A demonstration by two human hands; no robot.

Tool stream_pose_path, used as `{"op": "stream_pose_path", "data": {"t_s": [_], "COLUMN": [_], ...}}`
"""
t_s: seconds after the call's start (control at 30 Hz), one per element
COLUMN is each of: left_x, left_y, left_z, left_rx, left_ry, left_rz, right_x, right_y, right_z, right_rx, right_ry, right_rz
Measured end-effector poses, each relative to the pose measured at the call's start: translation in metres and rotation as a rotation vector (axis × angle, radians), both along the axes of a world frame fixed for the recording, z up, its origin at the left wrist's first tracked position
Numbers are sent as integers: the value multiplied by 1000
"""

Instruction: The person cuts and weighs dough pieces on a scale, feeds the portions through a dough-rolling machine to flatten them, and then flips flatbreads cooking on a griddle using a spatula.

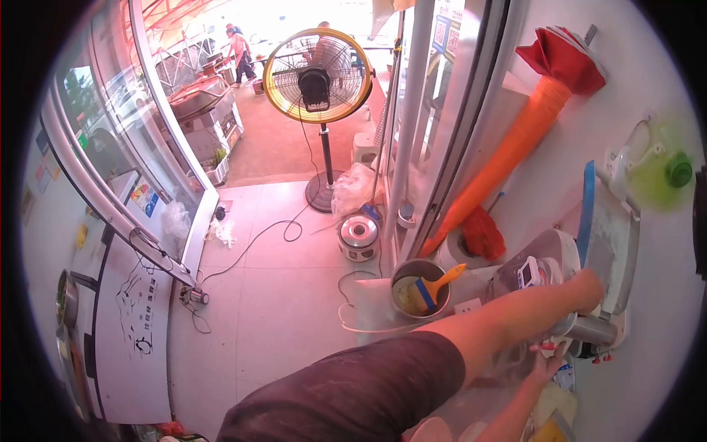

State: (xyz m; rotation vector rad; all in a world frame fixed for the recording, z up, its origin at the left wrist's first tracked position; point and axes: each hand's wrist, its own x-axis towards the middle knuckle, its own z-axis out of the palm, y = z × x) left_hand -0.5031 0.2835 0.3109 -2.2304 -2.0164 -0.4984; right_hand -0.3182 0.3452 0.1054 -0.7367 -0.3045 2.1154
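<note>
My left arm, in a dark sleeve, reaches across to a metal machine with a roller (595, 331). My left hand (587, 289) is at the machine just above that roller, its back towards me and its fingers hidden. Lower down, my right hand (545, 362) is under the roller beside a red knob (543, 345); its fingers show in part, apart and pointing up. A blue strip (586, 214) runs along the machine's upper edge. Nearer the doorway, a metal pot (401, 295) holds a brush (440, 282) with a yellow handle and blue band.
A yellow-rimmed floor fan (317, 77) stands in the doorway, its cable across the tiles. A round silver appliance (359, 234) is on the floor. A folded orange and red umbrella (508, 166) leans by the wall. A green fan (676, 170) is at the right. People are outside.
</note>
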Motion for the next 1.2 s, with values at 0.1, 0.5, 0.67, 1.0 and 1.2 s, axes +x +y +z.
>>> {"op": "stream_pose_path", "data": {"t_s": [0.1, 0.5, 0.67, 1.0, 1.2], "left_x": [1, 0, -2, -1, -2], "left_y": [3, 24, 21, 8, 4], "left_z": [-1, -25, -23, -9, -2], "left_rx": [-31, 173, 167, 80, -21], "left_ry": [-13, 92, 81, 55, 21], "left_rz": [-5, -19, -33, -3, -40], "right_x": [2, 33, 57, 77, 96], "right_y": [-2, -13, -9, -35, -36], "right_z": [-4, -39, -59, -54, -76], "right_rx": [-74, 182, 150, 79, 175], "right_ry": [35, 266, 338, 142, 97], "right_rz": [-50, 50, 111, -41, -15]}}
